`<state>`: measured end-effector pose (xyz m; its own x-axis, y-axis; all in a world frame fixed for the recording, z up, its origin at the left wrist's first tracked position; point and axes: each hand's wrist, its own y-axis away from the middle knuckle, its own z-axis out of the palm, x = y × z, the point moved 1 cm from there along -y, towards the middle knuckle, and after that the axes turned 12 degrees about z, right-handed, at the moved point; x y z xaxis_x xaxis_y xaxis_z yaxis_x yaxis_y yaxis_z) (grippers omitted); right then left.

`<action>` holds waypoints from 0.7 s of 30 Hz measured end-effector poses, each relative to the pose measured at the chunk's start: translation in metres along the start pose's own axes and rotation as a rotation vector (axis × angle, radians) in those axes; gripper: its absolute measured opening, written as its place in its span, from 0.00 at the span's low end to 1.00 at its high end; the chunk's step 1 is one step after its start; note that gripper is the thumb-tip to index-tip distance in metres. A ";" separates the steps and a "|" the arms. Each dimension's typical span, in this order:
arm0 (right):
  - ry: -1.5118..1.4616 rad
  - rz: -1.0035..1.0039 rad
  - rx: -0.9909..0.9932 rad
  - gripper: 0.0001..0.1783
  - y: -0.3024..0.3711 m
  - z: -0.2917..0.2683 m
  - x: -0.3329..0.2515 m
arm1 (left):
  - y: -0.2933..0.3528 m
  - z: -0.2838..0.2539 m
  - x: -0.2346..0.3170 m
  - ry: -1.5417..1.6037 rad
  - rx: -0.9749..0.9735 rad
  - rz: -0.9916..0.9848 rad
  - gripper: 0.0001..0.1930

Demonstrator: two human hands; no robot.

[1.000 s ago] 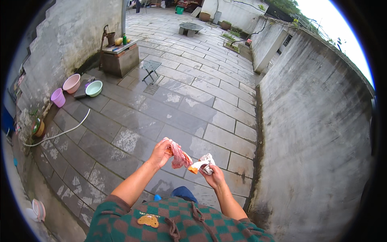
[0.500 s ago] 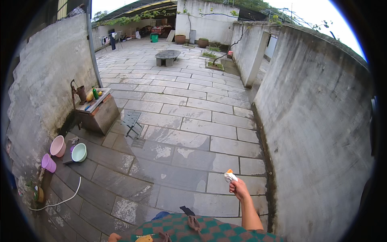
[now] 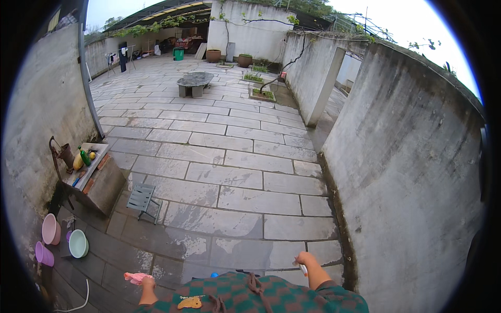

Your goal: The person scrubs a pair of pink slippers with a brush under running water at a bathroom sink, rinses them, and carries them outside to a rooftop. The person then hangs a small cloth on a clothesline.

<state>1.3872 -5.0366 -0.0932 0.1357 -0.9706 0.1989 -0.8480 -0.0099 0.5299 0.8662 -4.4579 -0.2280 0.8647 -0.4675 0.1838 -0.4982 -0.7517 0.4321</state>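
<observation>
At the lower left, my left hand (image 3: 148, 283) is closed on a crumpled pink cloth (image 3: 136, 278) that sticks out past the fingers. On the lower right, my right hand (image 3: 307, 260) is closed too, lowered beside my body. A small white object (image 3: 303, 269) with a bit of orange shows just below its fingers. Most of that object is hidden by the hand, so its kind is unclear.
A folding stool (image 3: 143, 200) stands ahead on the left, beside a washing stand (image 3: 99, 180). Basins (image 3: 79, 244), a purple bucket (image 3: 45, 254) and a white hose (image 3: 83, 302) lie along the left wall. Farther off is a stone table (image 3: 195, 79); a concrete wall (image 3: 407, 156) runs along the right.
My right hand has dropped lower, hiding more of the white object. My left hand has risen into view with the pink cloth. The stool, stand and basins appear nearer and farther left.
</observation>
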 end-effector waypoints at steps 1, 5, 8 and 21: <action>-0.052 0.019 -0.035 0.27 -0.014 0.020 0.010 | -0.055 -0.030 0.051 0.008 0.048 0.076 0.18; -0.385 0.371 -0.452 0.27 -0.036 0.072 0.045 | -0.235 -0.158 0.260 0.330 0.223 0.236 0.25; -0.521 0.485 -0.430 0.27 -0.070 0.062 0.020 | -0.335 -0.232 0.362 0.455 0.285 0.365 0.21; -0.399 0.108 -0.141 0.23 -0.502 -0.301 -0.201 | -0.520 -0.163 0.313 0.261 -0.545 -0.363 0.17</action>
<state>1.9397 -4.7638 -0.1507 -0.1824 -0.9814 -0.0603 -0.7647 0.1031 0.6361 1.4067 -4.1377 -0.2511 0.9913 -0.0529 0.1208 -0.1314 -0.4669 0.8745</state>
